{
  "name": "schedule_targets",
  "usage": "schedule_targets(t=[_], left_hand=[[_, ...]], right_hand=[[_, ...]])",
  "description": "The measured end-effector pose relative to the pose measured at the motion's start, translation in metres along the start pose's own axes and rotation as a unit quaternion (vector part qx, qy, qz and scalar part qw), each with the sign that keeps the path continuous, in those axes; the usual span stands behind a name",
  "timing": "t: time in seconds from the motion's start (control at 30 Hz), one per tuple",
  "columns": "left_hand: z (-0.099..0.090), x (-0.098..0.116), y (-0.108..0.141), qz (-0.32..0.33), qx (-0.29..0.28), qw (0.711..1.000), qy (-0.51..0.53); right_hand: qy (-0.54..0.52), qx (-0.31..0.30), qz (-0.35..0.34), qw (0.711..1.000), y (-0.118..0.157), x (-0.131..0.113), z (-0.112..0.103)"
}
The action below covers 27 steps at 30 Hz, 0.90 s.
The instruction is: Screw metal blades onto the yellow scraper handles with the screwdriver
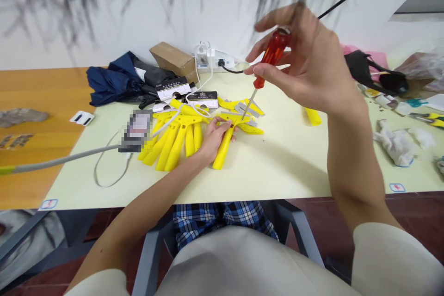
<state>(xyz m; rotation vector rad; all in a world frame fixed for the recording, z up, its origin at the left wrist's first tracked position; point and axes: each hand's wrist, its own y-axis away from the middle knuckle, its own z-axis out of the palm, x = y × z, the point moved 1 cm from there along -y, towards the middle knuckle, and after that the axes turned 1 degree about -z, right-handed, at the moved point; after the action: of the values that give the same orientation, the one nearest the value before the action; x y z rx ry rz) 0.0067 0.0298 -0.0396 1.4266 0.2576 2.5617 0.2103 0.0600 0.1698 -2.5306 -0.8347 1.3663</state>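
Working at a pale yellow-green tabletop (284, 171) that butts up to orange wood (41, 185) on the left, white wall (239, 14) at the far side. My left hand (215, 138) is closed around a yellow handle (223, 151) near the middle of the table. Right hand (308, 60) has thumb and fingers loosely around a red screwdriver (274, 53), tip down at the handle's wide head. More yellow handles (176, 141) are heaped just left. Far side's got a cardboard box (175, 62) and power strip (225, 61); crumpled white cloth (395, 143) sits right. Dark red floor (308, 222) below.
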Motion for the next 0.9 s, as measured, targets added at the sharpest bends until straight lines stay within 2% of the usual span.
schedule_targets(t=[0.07,0.13,0.23,0.47,0.67,0.8,0.9], left_hand=[[0.000,0.000,0.000,0.000,0.002,1.000,-0.001],[-0.001,0.000,-0.001,0.001,0.003,1.000,-0.003],[-0.002,-0.001,-0.001,-0.001,0.002,1.000,-0.006],[-0.005,-0.002,-0.003,-0.002,-0.001,1.000,-0.017],[-0.004,0.000,-0.002,-0.016,0.010,1.000,-0.003],[-0.003,0.000,-0.001,-0.015,0.005,1.000,0.000],[-0.003,-0.001,-0.002,-0.004,0.002,1.000,0.004]], right_hand=[[0.003,-0.042,-0.005,0.999,0.003,0.000,-0.006],[0.017,-0.059,-0.030,0.998,0.004,0.000,-0.011],[0.010,-0.053,-0.049,0.997,0.003,0.003,-0.015],[-0.118,-0.055,-0.126,0.983,-0.008,0.025,-0.009],[-0.048,-0.074,-0.149,0.985,-0.008,0.028,-0.014],[-0.021,-0.036,-0.125,0.991,-0.007,0.027,-0.011],[-0.054,-0.012,-0.114,0.992,-0.008,0.028,-0.006]])
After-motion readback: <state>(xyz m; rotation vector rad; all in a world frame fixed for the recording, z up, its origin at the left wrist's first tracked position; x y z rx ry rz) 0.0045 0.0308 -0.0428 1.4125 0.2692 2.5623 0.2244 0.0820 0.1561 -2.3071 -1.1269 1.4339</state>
